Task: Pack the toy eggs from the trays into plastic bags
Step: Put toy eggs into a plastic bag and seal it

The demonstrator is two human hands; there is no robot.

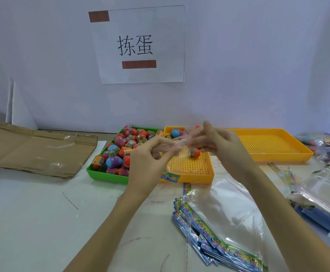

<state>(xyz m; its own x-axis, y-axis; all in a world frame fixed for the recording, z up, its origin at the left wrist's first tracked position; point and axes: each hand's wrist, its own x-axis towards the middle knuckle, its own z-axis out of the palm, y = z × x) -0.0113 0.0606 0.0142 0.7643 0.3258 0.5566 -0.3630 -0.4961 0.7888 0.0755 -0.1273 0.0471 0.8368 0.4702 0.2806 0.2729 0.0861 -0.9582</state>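
We hold one clear plastic bag [175, 146] between both hands, left hand [147, 158] and right hand [217, 142] pinching its edges above the small yellow perforated tray [191, 169]. We judge we're opening it; next comes an egg from the green tray of red-and-blue toy eggs [119, 148].

Sign [140, 44] taped to wall: two large black characters, "拣蛋". Egg [113, 150] in green tray [109, 176]: printed label, text too small to read. Bag headers [209, 234] on table: colourful print, no legible wording.
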